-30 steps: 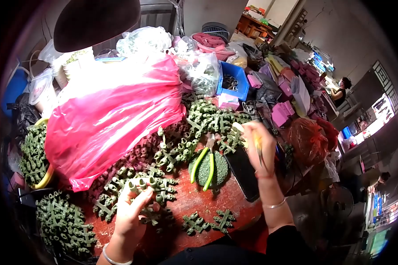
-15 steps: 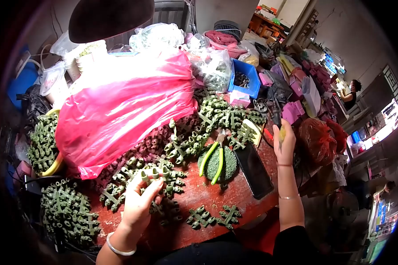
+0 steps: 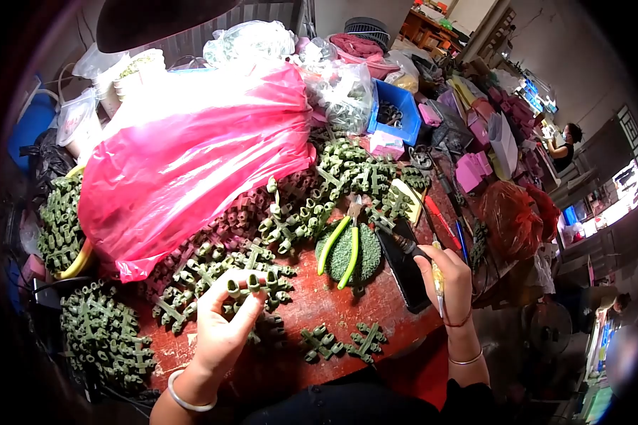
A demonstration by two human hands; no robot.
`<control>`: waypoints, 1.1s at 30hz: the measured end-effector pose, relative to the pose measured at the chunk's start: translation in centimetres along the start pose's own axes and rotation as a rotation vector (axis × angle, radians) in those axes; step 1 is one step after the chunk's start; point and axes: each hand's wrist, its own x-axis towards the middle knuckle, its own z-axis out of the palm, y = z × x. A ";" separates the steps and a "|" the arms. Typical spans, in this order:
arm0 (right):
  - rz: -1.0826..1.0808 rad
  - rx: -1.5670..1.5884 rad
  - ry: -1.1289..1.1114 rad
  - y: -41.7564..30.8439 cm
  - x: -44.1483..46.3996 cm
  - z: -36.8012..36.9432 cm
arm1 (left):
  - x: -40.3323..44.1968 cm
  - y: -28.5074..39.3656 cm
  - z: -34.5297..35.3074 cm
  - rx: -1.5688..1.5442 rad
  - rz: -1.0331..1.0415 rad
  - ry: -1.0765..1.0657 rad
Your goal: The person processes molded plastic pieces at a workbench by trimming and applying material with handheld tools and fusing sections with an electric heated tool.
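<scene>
My left hand [image 3: 227, 322] is closed on a green wax piece [image 3: 253, 282] with several short tubes, held between thumb and fingers above the red table [image 3: 298, 312]. In my right hand [image 3: 450, 283] is a soldering-iron-like tool [image 3: 409, 246], its dark shaft pointing left over a black phone [image 3: 404, 273]. A thin yellow-handled tool [image 3: 439, 283] also sits in the right hand's grip. Between the hands, yellow-green pliers [image 3: 344, 248] rest on a round green textured pad [image 3: 361, 265]. Two green pieces [image 3: 367, 343] lie near the table's front edge.
A large pink plastic bag [image 3: 191, 163] covers the left back, with heaps of green pieces [image 3: 106, 333] around it. Behind are a blue bin [image 3: 397, 110] and clear bags. Red and blue pens [image 3: 443, 219] and a red bag [image 3: 509, 219] lie right. A person [image 3: 566, 146] sits far off.
My right hand first moved away from the yellow pad to the right, then came back lower with the dark-shafted tool now over the phone. My left hand still holds its green piece.
</scene>
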 end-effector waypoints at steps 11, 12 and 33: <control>0.039 -0.033 -0.063 0.0 -0.2 0.0 | 0.2 0.5 0.6 0.386 0.320 0.047; 0.012 -0.032 -0.037 0.1 -0.1 0.1 | 0.1 0.6 0.6 0.386 0.320 0.047; -0.109 0.543 -0.072 -7.3 -0.5 2.8 | 0.6 -0.5 0.0 0.663 0.683 0.085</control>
